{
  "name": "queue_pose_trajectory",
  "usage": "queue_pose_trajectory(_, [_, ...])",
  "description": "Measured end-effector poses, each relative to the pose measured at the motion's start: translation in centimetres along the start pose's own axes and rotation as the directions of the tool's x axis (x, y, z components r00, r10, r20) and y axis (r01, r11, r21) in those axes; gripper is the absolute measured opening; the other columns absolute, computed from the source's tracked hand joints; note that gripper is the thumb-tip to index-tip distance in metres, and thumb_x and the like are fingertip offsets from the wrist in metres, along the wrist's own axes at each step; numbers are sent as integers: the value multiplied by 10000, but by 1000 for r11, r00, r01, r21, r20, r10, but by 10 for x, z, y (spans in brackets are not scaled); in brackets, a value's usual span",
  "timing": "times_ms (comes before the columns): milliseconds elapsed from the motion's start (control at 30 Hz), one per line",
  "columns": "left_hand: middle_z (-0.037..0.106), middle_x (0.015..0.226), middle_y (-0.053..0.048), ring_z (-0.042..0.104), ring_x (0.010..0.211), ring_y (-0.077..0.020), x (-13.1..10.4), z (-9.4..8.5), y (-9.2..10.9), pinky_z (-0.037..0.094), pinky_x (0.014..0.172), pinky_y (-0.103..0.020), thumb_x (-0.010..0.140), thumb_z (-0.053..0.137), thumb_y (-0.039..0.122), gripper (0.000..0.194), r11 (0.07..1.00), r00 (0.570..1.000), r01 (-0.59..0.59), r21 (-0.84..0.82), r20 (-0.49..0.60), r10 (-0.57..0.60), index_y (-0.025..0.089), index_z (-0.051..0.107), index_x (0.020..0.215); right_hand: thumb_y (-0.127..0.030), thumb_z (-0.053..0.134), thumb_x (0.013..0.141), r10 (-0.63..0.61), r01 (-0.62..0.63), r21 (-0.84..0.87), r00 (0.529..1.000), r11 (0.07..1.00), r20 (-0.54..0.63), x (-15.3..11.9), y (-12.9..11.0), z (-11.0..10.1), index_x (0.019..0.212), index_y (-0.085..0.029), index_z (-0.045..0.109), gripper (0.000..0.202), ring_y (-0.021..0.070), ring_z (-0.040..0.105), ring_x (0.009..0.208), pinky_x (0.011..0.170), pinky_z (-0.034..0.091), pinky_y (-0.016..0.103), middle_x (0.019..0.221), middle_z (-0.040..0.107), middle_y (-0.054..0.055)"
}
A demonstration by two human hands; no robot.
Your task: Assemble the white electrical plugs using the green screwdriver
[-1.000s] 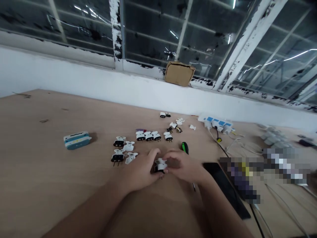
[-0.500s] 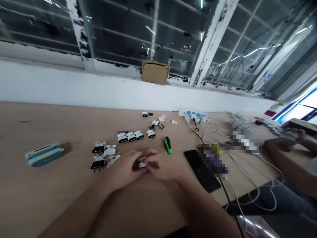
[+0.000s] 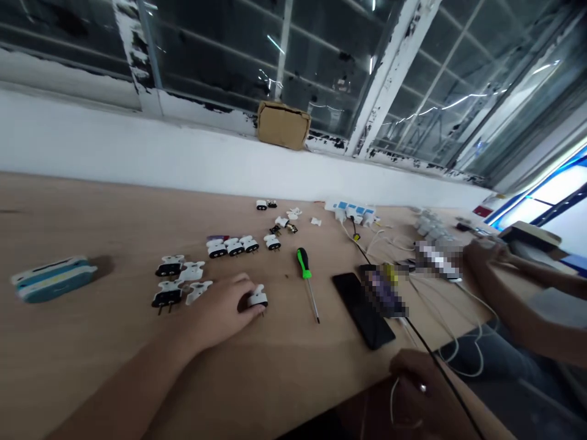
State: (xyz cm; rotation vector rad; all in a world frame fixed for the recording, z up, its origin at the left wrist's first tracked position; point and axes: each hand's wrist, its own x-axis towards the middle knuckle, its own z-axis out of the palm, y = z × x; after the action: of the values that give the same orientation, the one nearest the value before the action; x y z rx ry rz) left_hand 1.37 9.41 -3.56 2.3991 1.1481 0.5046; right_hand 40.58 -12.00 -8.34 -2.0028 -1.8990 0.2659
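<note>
At the middle of the table my left hand (image 3: 224, 310) grips a small white-and-black two-pin plug (image 3: 257, 297) between thumb and fingers, its pins down. My right hand (image 3: 415, 382) is low at the table's front edge, fingers curled. A small shiny spot shows at it, but what it holds is hidden. White plugs (image 3: 235, 246) stand in a row farther back. Left of my left hand lie opened plugs with black bases (image 3: 167, 296) and loose white covers (image 3: 199, 291). Between my hands lies a green-and-black screwdriver (image 3: 303, 264), its tip toward me.
A black phone (image 3: 363, 310) lies right of the screwdriver. White cables and a power strip (image 3: 353, 211) spread behind it. A blue-and-white case (image 3: 55, 280) sits far left. Small plug parts (image 3: 284, 226) lie at the back. Another person's arm (image 3: 518, 299) is at the right.
My right hand has left the plug and moved right and down to the table's front edge. My left hand keeps the plug. The view has shifted slightly.
</note>
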Motion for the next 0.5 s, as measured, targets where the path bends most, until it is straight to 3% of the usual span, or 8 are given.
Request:
queue_pose_trajectory(33, [696,1021,-41,666,896,-242,0,1,-1,473,794,-350,917,628,436,219,1000,1000,1,3,-6,-1,237,720,935,-329,514,838,70,-72,-35,996,997,-58,7,16,-5,781,-337,732,225,308,714,712,680,592,444,739,715,74])
queue_pose_trajectory(100, [698,1037,-43,670,910,-243,1,3,-3,477,808,-352,914,626,435,223,1000,1000,-1,7,-17,1,235,722,937,-386,498,867,133,-156,-88,966,984,-222,24,41,-13,998,-301,768,312,331,726,907,844,595,485,951,745,120])
queue_pose_trajectory(167, [698,1050,-45,673,924,-246,2,5,-6,483,822,-357,914,624,443,234,1000,1000,-3,1,-15,3,232,722,935,-434,522,853,165,-222,-161,937,961,-308,38,57,-14,1173,-243,752,438,354,699,1050,969,556,536,1092,733,148])
queue_pose_trajectory(367, [701,1072,-52,675,965,-264,1,4,-5,497,855,-379,911,625,458,260,1000,1000,11,-18,-10,-11,229,731,973,-521,482,921,239,-332,-253,911,909,-337,48,73,3,1301,-319,700,482,408,590,1300,1051,460,677,1451,620,126])
queue_pose_trajectory(500, [705,1066,-48,681,962,-262,1,3,-3,503,852,-377,905,635,451,244,999,1000,20,-26,-14,-21,235,733,961,-564,548,875,235,-300,-185,923,936,-306,59,71,-3,1343,-277,667,562,405,621,1286,1015,524,603,1424,640,155])
